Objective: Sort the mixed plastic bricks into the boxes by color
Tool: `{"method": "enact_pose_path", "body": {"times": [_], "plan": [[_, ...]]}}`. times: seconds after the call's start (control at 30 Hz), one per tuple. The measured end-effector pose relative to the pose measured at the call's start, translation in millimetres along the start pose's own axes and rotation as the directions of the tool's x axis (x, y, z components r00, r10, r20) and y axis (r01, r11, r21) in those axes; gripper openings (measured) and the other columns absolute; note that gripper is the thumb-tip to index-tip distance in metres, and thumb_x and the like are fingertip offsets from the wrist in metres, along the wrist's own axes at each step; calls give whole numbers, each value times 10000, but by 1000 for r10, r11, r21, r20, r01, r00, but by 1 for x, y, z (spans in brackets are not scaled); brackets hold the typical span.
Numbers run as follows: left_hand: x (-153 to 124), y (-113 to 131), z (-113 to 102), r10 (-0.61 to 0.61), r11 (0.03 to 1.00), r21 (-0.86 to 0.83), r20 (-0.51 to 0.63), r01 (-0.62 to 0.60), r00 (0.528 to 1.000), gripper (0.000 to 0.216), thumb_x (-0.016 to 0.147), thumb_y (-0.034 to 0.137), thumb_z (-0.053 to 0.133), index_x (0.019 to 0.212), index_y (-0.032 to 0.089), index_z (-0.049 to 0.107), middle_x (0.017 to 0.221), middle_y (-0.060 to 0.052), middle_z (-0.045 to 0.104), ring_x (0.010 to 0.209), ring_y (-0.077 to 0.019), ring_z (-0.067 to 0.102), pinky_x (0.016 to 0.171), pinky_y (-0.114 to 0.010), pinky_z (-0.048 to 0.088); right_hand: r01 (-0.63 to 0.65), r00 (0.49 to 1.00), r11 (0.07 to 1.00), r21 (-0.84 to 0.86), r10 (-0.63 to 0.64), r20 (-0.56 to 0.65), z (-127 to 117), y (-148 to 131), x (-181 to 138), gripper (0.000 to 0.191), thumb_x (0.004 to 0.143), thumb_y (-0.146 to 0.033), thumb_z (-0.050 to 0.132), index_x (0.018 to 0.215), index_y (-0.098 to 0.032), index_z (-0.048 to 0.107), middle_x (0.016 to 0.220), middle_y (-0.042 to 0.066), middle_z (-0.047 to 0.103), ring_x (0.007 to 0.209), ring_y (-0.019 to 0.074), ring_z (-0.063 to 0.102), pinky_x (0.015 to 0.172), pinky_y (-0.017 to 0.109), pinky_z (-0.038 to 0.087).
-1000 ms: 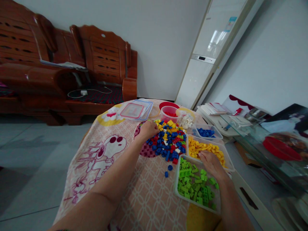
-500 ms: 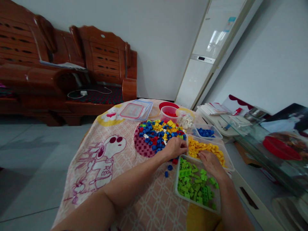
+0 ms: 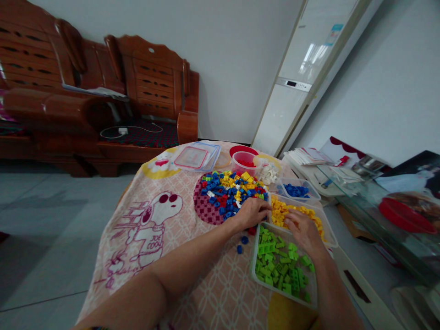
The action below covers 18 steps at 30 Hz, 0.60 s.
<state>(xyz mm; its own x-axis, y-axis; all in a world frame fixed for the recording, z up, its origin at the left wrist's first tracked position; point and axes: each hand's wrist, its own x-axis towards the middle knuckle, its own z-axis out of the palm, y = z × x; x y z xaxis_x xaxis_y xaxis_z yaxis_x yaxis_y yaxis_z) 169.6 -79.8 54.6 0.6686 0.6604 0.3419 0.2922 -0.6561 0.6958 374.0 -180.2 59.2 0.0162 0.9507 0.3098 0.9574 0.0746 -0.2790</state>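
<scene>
My left hand (image 3: 253,213) is at the right side of the mixed pile of toy building bricks (image 3: 225,190), its fingertips close to the wall of the yellow-brick container. Its fingers are bent and pressed together; anything between them is hidden. Over the near part of the yellow bricks (image 3: 280,211), my right hand (image 3: 304,229) has its fingers bent and a little apart, with nothing visible between them. Green bricks (image 3: 275,263) lie in a clear plastic tub (image 3: 253,270) just below both hands. Two loose blue bricks (image 3: 239,249) rest on the cloth beside that tub.
Behind the yellow bricks stands a tub of blue bricks (image 3: 295,190). White bricks (image 3: 268,173) and a round tub (image 3: 244,161) with red bricks sit farther back. Stacked lids (image 3: 197,156) lie at the table's far left. A glass table (image 3: 364,206) adjoins on the right.
My right hand has lifted slightly from the yellow bricks and its fingers have spread a little. My left hand stays near the yellow container's edge. The view has shifted slightly.
</scene>
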Motion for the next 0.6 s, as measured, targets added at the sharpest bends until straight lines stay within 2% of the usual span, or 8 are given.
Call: {"method": "enact_pose_path", "body": {"times": [0.07, 0.13, 0.3, 0.37, 0.47, 0.6], "plan": [[1, 0, -4, -15, 1000, 7, -9, 15, 1000, 242, 803, 191, 550, 947, 175, 744, 873, -34, 735, 788, -150, 651, 734, -215, 464, 31, 998, 998, 55, -27, -59, -1, -4, 0, 305, 878, -301, 448, 953, -178, 716, 1212, 138, 634, 1161, 248, 550, 1029, 435, 383], [1, 1, -6, -12, 1000, 15, 3, 12, 1000, 231, 803, 190, 548, 922, 180, 746, 871, -29, 734, 790, -148, 651, 741, -214, 467, 87, 995, 989, 118, -80, -63, -2, -11, 1, 304, 888, -312, 453, 957, -190, 722, 1217, 129, 635, 1161, 246, 555, 1027, 443, 395], [-3, 1, 1, 58, 996, 66, 41, -61, 997, 286, 829, 210, 527, 1040, 209, 719, 939, -30, 726, 872, -160, 651, 794, -229, 476, 206, 974, 951, 229, -222, 46, -4, -30, 3, 313, 926, -322, 425, 1007, -217, 709, 1135, 82, 677, 1083, 223, 594, 967, 405, 447], [-4, 0, 4, 79, 992, 94, 64, -85, 995, 301, 837, 207, 520, 1068, 225, 713, 991, -34, 721, 927, -170, 647, 833, -242, 475, 213, 970, 960, 183, -231, 83, -3, -31, 4, 332, 946, -310, 385, 1012, -214, 697, 1113, 76, 683, 1056, 215, 600, 960, 391, 442], [-5, 0, 5, 69, 987, 137, 96, -82, 993, 308, 834, 189, 522, 1065, 244, 719, 1034, -34, 715, 966, -180, 642, 860, -255, 476, 198, 974, 980, 25, -200, 111, -1, -23, 3, 346, 948, -286, 365, 924, -194, 698, 1075, 92, 686, 1029, 223, 599, 957, 385, 422], [-4, 2, 2, 54, 985, 159, 117, -73, 992, 324, 825, 170, 528, 1081, 237, 715, 1055, -31, 713, 978, -181, 641, 866, -254, 480, 82, 990, 983, -166, -61, 129, -2, -6, 0, 367, 935, -253, 351, 806, -184, 687, 946, 98, 692, 891, 219, 614, 859, 356, 438]]}}
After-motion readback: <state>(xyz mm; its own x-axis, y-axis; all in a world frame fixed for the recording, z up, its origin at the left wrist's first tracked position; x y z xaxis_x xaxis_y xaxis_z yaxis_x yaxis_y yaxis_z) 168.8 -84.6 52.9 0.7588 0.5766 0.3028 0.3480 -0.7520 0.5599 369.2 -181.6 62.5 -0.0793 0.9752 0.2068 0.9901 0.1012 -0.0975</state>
